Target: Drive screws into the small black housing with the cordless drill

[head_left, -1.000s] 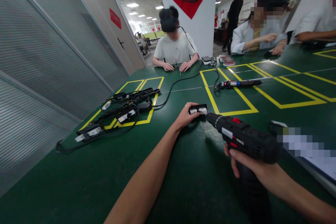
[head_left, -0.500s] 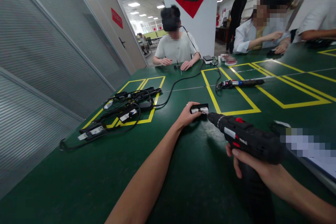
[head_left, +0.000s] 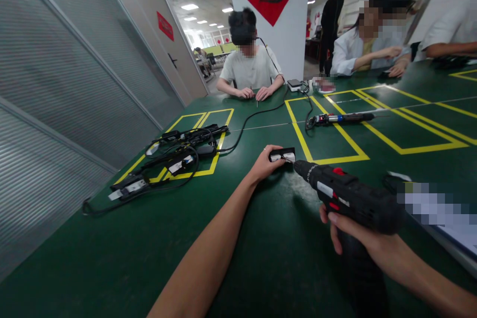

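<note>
On the green table, my left hand (head_left: 265, 163) is closed on a small black case (head_left: 287, 152) with white labels, near the middle of the view. My right hand (head_left: 348, 231) grips the handle of a black power drill (head_left: 346, 194) with red details. The drill points left, and its chuck stands close to the case's right end. A thin bit appears to reach the case; the exact point of contact is too small to tell.
Black adapters and cables (head_left: 186, 151) lie at the left. A dark pen-like tool (head_left: 345, 118) rests inside yellow tape lines beyond the drill. A tray-like object (head_left: 443, 231) is at the right edge. Across the table (head_left: 149, 248) sit other people.
My hands, the case and the drill hold nearly the same place. Across the table, the person's hands have come closer together.
</note>
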`<state>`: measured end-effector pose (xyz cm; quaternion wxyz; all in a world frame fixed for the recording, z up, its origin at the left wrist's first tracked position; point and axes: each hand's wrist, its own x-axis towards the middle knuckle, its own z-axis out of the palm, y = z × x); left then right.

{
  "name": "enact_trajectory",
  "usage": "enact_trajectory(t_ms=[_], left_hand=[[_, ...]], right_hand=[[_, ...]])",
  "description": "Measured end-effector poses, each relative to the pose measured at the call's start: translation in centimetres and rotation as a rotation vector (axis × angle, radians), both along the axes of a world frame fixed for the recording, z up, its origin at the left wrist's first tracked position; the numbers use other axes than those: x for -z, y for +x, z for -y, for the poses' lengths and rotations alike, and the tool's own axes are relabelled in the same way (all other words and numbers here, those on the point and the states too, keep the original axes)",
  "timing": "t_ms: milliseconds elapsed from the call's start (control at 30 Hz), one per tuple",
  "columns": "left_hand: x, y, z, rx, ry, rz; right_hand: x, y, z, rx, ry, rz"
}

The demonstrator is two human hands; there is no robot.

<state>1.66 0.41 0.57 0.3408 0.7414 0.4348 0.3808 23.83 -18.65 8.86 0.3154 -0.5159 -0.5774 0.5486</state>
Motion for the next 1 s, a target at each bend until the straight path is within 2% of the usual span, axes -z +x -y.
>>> enact_trajectory(t_ms=[567,800,1000], left_hand=[[0.1,0.0,-0.1,0.004,-0.007,0.006],[0.2,0.0,-0.2,0.022,-0.015,0.015],[0.0,0.0,-0.1,0.007,-0.017,0.004]], right_hand=[[0.5,0.2,0.0,-0.001,-0.034,0.000],[1.4,0.5,-0.1,-0.022,-0.036,0.007],[0.4,0.2,0.1,-0.008,-0.021,0.024]])
